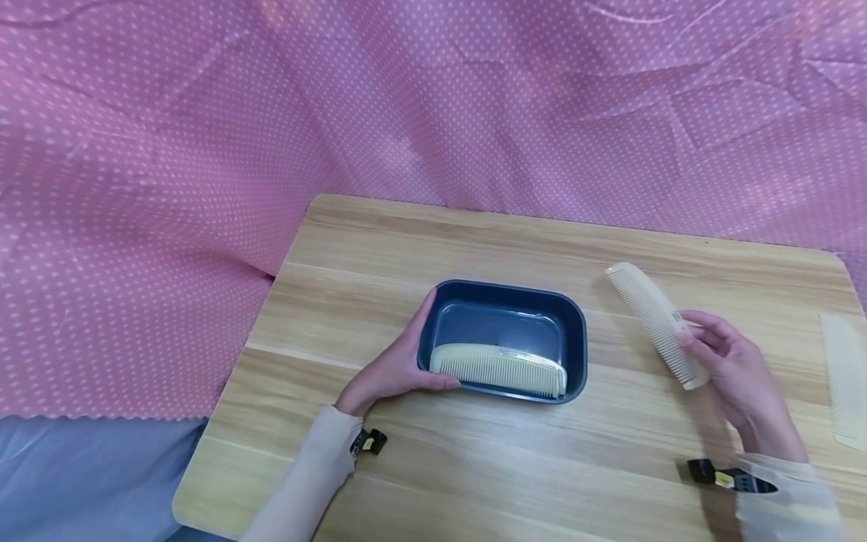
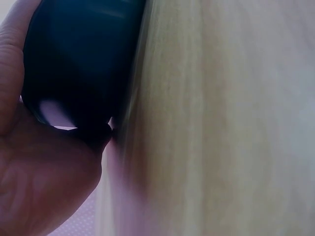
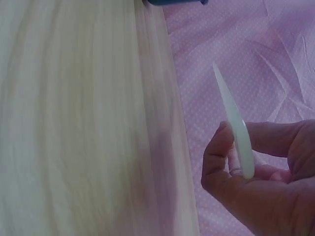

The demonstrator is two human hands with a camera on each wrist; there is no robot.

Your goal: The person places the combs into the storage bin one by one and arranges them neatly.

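A dark blue rectangular box [image 1: 576, 339] rests on the table, and a pale comb [image 1: 497, 365] lies in it along the near wall, teeth toward me. My left hand [image 1: 400, 361] grips the box's left end, thumb at the near side and fingers along the far left corner. In the left wrist view the box [image 2: 83, 54] fills the space beside the thumb. Between thumb and fingers my right hand [image 1: 734, 369] pinches a second pale comb [image 1: 650, 316], held above the table right of the box. The right wrist view shows this comb [image 3: 237, 128] edge-on.
Another pale comb [image 1: 843, 376] lies at the table's right side, cut off by the frame. Pink dotted cloth [image 1: 433, 98] hangs behind and left of the wooden table [image 1: 284, 421]. Each wrist wears a strap with a small dark camera.
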